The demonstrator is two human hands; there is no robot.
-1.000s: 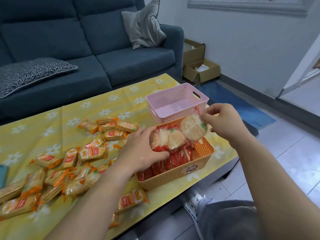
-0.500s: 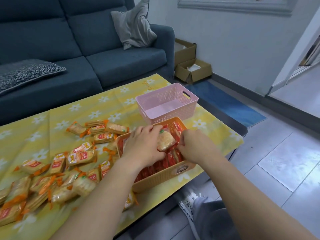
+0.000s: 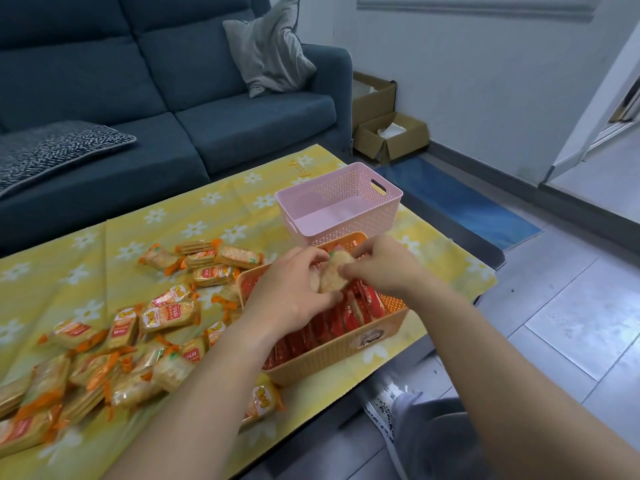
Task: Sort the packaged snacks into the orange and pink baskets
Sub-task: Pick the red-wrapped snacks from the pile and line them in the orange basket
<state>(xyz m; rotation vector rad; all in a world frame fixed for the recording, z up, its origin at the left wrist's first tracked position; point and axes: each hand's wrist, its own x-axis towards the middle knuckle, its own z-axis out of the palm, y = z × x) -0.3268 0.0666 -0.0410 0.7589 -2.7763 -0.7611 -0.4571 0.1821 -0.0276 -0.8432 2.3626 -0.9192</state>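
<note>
An orange basket (image 3: pixel 349 353) near the table's front edge holds several red-wrapped snack packs (image 3: pixel 360 306). Above it my left hand (image 3: pixel 291 296) grips a clear pack of round rice crackers (image 3: pixel 334 277). My right hand (image 3: pixel 377 268) pinches the same pack from the right side. Behind the orange basket stands a pink basket (image 3: pixel 341 206) with nothing in it. Several orange-wrapped cracker packs (image 3: pixel 166 315) lie scattered on the yellow flowered tablecloth (image 3: pixel 114 244) to the left.
A blue sofa (image 3: pixel 166 98) with a grey cushion (image 3: pixel 273 50) runs behind the table. Cardboard boxes (image 3: pixel 388 133) and a blue mat (image 3: pixel 460 202) lie on the tiled floor at right. My knee and shoe (image 3: pixel 384 407) are below the table's edge.
My right hand came down from above the pink basket to the orange basket and took hold of the cracker pack in my left hand. The camera shifted slightly.
</note>
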